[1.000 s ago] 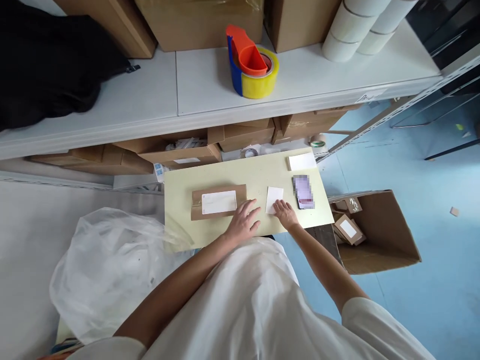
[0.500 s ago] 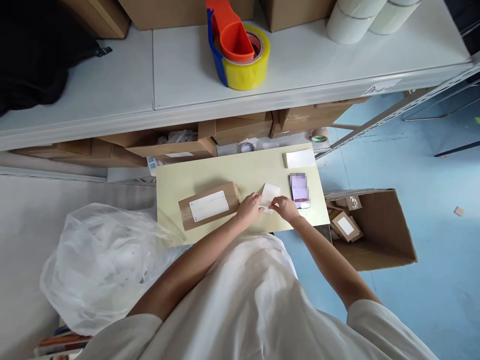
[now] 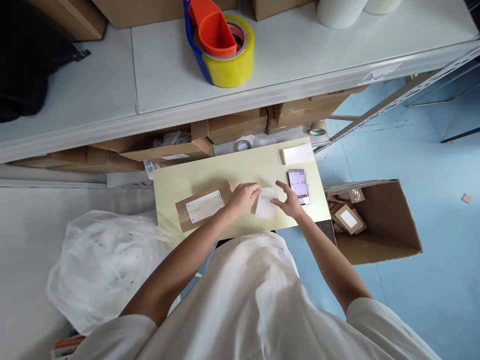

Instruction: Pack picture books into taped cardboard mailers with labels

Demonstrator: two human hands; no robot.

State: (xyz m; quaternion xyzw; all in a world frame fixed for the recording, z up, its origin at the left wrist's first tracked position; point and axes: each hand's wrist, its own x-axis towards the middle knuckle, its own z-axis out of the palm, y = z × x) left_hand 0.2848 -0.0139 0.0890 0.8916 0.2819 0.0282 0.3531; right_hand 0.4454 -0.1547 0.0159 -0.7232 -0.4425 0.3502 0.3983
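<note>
Between my hands, over the pale yellow table, is a white paper slip, spread out and tilted. My left hand has its fingers closed at the slip's upper left corner. At the slip's right edge is my right hand, thumb and index finger spread apart, with the thumb tip over the paper. To the left lies a brown cardboard box bearing a white label, partly behind my left hand. A phone with a lit screen lies just right of my right hand.
A stack of white slips sits at the table's far right corner. An open carton with small boxes stands on the right. Left of the table is a clear plastic bag. A grey shelf with a tape dispenser crosses ahead.
The slip, earlier bent up between both hands, now appears spread out. My right hand has opened its fingers and my left has shifted slightly up and left. The camera view has shifted a little.
</note>
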